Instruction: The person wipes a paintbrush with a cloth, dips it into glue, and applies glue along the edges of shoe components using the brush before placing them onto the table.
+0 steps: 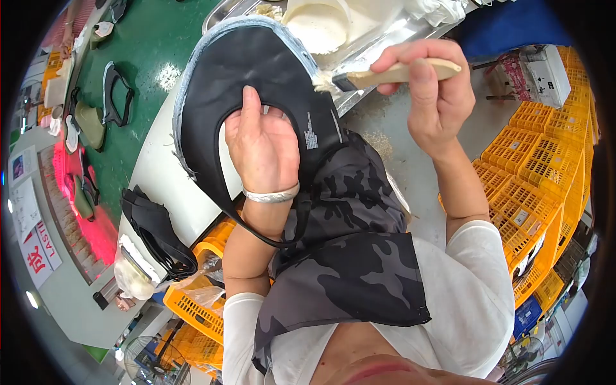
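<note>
A black shoe upper with a pale bluish, frayed-looking rim is held up in front of my body. My left hand reaches through its opening, thumb resting on the black surface and fingers partly hidden behind it. In my right hand is a flat brush with a wooden handle, gripped between thumb and fingers. Its whitish bristles meet the right edge of the upper. Beyond the upper, a white tub coated with pale paste sits in a metal tray.
Stacked black pieces lie on the white tabletop to the left. Past it, a green surface carries several shoe uppers. Yellow crates are stacked at the right, and another yellow crate stands at lower left.
</note>
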Demonstrator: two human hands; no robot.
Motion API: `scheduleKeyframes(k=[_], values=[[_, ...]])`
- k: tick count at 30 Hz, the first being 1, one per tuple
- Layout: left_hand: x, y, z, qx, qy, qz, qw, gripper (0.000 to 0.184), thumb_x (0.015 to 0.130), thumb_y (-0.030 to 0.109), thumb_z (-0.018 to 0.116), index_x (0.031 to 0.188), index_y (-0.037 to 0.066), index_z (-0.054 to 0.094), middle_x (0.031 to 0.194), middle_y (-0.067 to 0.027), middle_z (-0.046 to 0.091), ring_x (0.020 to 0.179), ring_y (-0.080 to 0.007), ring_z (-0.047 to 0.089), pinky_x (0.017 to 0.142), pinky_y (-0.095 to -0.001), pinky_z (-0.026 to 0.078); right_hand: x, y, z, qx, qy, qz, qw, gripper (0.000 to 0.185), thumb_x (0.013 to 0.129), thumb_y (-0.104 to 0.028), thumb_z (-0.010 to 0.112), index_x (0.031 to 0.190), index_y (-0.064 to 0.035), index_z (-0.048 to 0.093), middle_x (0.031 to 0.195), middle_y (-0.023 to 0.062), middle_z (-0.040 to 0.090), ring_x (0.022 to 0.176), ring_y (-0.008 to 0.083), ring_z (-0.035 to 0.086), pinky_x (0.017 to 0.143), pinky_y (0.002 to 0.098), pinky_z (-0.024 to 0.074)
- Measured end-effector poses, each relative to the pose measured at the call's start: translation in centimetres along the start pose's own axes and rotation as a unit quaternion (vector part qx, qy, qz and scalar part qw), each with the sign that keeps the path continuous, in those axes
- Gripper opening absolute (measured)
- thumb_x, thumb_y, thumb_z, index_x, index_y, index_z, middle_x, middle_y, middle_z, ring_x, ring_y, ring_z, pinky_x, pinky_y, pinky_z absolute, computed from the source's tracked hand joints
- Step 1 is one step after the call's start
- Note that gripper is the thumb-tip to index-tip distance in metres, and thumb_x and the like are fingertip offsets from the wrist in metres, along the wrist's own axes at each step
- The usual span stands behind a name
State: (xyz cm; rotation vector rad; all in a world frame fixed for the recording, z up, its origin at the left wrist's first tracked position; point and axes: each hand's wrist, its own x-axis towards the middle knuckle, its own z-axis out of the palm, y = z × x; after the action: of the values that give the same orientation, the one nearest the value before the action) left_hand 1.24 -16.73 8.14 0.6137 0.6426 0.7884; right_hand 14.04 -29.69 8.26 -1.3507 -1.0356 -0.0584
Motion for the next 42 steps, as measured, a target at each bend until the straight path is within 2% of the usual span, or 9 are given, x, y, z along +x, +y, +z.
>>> scheduleKeyframes(k=[4, 7, 15, 17, 21, 25, 31, 39, 42], values=[[1.0, 0.1, -1.1, -0.012, 0.044, -0.019, 0.999, 0.016, 0.091, 0.014, 0.057, 0.088, 0.001, 0.05, 0.092, -0.0083, 0.059, 0.086, -0.0195, 0.058, 0.08, -0.0337, 0.048, 0.4, -0.3, 0.1, 0.051, 0.043, 0.011, 0.998, 0.014, 0.094, -0.011, 0.049, 0.096, 0.0029, 0.05, 0.077, 0.0077, 0.065, 0.061, 0.0079, 0.061, 0.053, 0.0179, 0.0513], [1.3, 0.3, -1.1, -0.02, 0.033, -0.024, 0.999, 0.015, 0.091, 0.015, 0.056, 0.087, 0.001, 0.05, 0.088, -0.008, 0.059, 0.083, -0.0196, 0.058, 0.078, -0.0334, 0.049, 1.7, -0.1, 0.2, 0.044, 0.05, -0.044, 0.997, 0.018, 0.098, -0.014, 0.037, 0.105, 0.0019, 0.042, 0.088, 0.0179, 0.063, 0.064, 0.0159, 0.061, 0.057, 0.0239, 0.0516], [2.6, 1.6, -0.4, -0.06, -0.005, -0.029, 0.998, 0.02, 0.094, 0.016, 0.051, 0.102, -0.002, 0.056, 0.102, -0.0122, 0.062, 0.095, -0.0223, 0.059, 0.086, -0.0351, 0.048, -0.2, 0.5, 0.5, 0.039, 0.014, 0.021, 0.999, 0.015, 0.097, -0.011, 0.039, 0.102, 0.0028, 0.042, 0.086, 0.018, 0.063, 0.062, 0.0133, 0.059, 0.056, 0.0219, 0.0504], [3.0, 1.7, -0.5, -0.09, -0.015, -0.035, 0.995, 0.02, 0.094, 0.016, 0.051, 0.101, -0.002, 0.056, 0.103, -0.0123, 0.061, 0.096, -0.0232, 0.059, 0.089, -0.0363, 0.047, -0.6, 0.4, 0.6, 0.059, 0.039, 0.025, 0.997, 0.013, 0.093, -0.01, 0.049, 0.097, 0.0028, 0.049, 0.078, 0.0083, 0.065, 0.061, 0.0078, 0.061, 0.052, 0.0184, 0.051], [3.6, 1.3, -0.5, -0.096, 0.001, -0.015, 0.995, 0.019, 0.093, 0.015, 0.051, 0.101, -0.002, 0.056, 0.102, -0.0119, 0.061, 0.095, -0.0231, 0.059, 0.088, -0.0366, 0.047, -1.2, -0.1, 0.3, 0.044, 0.028, 0.035, 0.998, 0.012, 0.093, -0.009, 0.05, 0.095, 0.0032, 0.049, 0.078, 0.0088, 0.065, 0.061, 0.0084, 0.061, 0.053, 0.0189, 0.0513], [3.9, 0.9, -0.8, -0.051, 0.03, 0.019, 0.998, 0.019, 0.093, 0.014, 0.052, 0.1, -0.003, 0.056, 0.099, -0.0118, 0.061, 0.093, -0.0227, 0.059, 0.088, -0.0367, 0.047, -1.4, -0.5, 0.0, -0.005, -0.031, -0.003, 1.0, 0.01, 0.085, -0.001, 0.058, 0.092, 0.0025, 0.052, 0.078, 0.0084, 0.065, 0.058, 0.0129, 0.062, 0.052, 0.0222, 0.0495], [4.0, 1.0, -0.6, -0.045, 0.021, 0.034, 0.998, 0.019, 0.093, 0.014, 0.051, 0.1, -0.004, 0.056, 0.1, -0.0124, 0.061, 0.093, -0.0224, 0.058, 0.087, -0.0375, 0.048, -0.7, -0.3, -0.1, -0.047, -0.168, -0.062, 0.983, 0.009, 0.089, -0.002, 0.05, 0.096, 0.003, 0.046, 0.083, 0.0173, 0.064, 0.063, 0.016, 0.06, 0.058, 0.0252, 0.0501], [3.9, 1.5, -0.6, -0.053, 0.037, 0.05, 0.997, 0.019, 0.094, 0.014, 0.05, 0.099, -0.004, 0.056, 0.1, -0.0125, 0.061, 0.094, -0.0227, 0.058, 0.086, -0.0383, 0.048, -0.3, 1.3, 2.0, -0.028, -0.083, -0.127, 0.988, 0.009, 0.091, -0.003, 0.047, 0.098, 0.0033, 0.046, 0.083, 0.0175, 0.064, 0.063, 0.0159, 0.059, 0.058, 0.025, 0.0504], [4.2, 1.5, -1.2, -0.042, 0.044, 0.046, 0.997, 0.019, 0.094, 0.014, 0.05, 0.098, -0.003, 0.056, 0.1, -0.0123, 0.06, 0.093, -0.0224, 0.058, 0.086, -0.0379, 0.048, -0.3, 0.9, 2.0, -0.008, -0.022, -0.115, 0.993, 0.018, 0.079, 0.002, 0.063, 0.093, 0.0015, 0.052, 0.077, 0.0097, 0.066, 0.06, 0.0175, 0.063, 0.054, 0.0243, 0.0493]])
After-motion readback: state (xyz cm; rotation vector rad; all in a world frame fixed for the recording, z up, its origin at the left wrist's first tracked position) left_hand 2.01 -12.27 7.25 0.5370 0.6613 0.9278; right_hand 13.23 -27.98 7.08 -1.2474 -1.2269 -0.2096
